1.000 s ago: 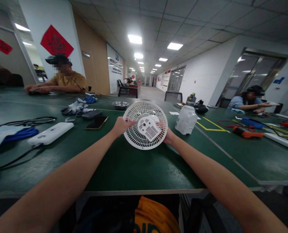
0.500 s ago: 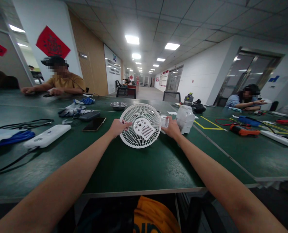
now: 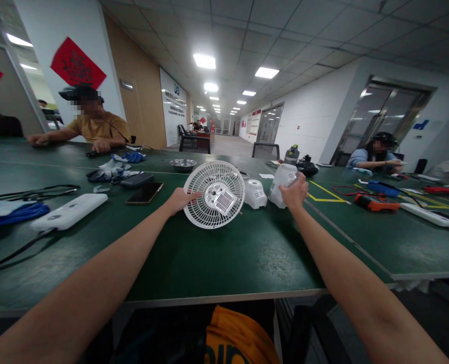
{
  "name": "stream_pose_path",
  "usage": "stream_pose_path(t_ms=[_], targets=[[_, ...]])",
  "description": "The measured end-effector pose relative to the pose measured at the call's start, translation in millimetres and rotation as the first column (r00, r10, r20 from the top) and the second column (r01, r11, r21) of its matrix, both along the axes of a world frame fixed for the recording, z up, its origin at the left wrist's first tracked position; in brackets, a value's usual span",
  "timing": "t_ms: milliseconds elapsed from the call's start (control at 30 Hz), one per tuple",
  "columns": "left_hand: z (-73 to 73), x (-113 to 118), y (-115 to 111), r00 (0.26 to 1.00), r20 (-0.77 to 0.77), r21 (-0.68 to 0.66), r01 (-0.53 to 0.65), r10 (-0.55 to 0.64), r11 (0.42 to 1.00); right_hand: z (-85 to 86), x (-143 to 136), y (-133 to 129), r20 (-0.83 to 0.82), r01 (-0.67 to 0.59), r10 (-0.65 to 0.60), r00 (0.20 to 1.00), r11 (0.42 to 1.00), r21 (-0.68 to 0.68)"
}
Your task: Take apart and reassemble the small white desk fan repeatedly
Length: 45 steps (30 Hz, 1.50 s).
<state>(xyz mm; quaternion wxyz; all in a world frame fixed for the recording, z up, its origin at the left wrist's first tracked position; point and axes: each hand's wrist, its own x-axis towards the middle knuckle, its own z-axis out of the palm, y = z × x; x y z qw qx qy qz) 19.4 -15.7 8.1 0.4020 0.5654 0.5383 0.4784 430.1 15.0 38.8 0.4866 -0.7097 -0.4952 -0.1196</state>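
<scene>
A round white fan grille (image 3: 214,194) stands tilted on the green table, its slotted centre facing me. My left hand (image 3: 179,200) grips its left rim, the fingers passing over the bars. To the right of the grille sits a small white vented housing (image 3: 255,194), touched by neither hand. Beyond it is a larger white housing (image 3: 280,188). My right hand (image 3: 295,191) is closed round the right side of that larger housing.
A phone (image 3: 144,193), a dark case (image 3: 137,180) and a white power strip (image 3: 70,211) lie left. A metal bowl (image 3: 183,165) stands behind the grille. An orange-black meter (image 3: 376,202) lies right. People sit across the table at both sides.
My right hand has left the grille's right side and moved right, onto the larger white housing. The small housing now shows uncovered. My left hand still holds the grille.
</scene>
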Motion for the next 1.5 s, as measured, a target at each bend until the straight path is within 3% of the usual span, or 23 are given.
stream_pose_path(t_ms=[133, 333, 500, 633, 733, 1000, 1167, 1333, 1500], targets=[[-2.0, -2, 2, 1.0, -0.017, 0.022, 0.015, -0.015, 1.0, -14.3, 14, 14, -0.163, -0.17, 0.148, 0.975, 0.977, -0.131], [-4.8, -5, 6, 0.999, -0.032, -0.005, 0.007, -0.007, 1.0, -22.2, 17, 17, -0.267, -0.184, 0.119, 0.956, 0.954, -0.237], [-6.6, -4, 8, 1.0, -0.025, 0.013, 0.018, -0.018, 1.0, -14.4, 4, 13, -0.322, -0.095, 0.071, 0.944, 0.994, -0.057], [-5.1, -2, 7, 1.0, -0.013, 0.018, 0.011, -0.011, 1.0, 4.4, -17, 7, -0.317, -0.114, 0.174, 0.932, 0.973, 0.199], [-2.8, -1, 5, 1.0, -0.001, 0.003, 0.014, -0.014, 1.0, 13.8, -38, -1, -0.206, -0.196, 0.249, 0.946, 0.949, 0.247], [-2.7, -3, 4, 0.999, -0.032, 0.023, 0.014, -0.013, 1.0, -1.7, -73, -13, -0.057, -0.295, 0.29, 0.955, 0.946, -0.132], [-0.7, -3, 3, 0.999, -0.034, 0.002, 0.025, -0.024, 1.0, -0.4, -59, -5, -0.061, -0.252, 0.249, 0.967, 0.966, -0.059], [0.5, -2, 2, 0.999, -0.023, 0.011, 0.025, -0.025, 1.0, 4.7, -22, 5, -0.098, -0.16, 0.166, 0.981, 0.985, 0.069], [-1.7, -1, 3, 0.999, -0.04, 0.027, 0.009, -0.008, 1.0, -4.5, 11, 15, -0.132, -0.123, 0.131, 0.982, 0.99, 0.072]])
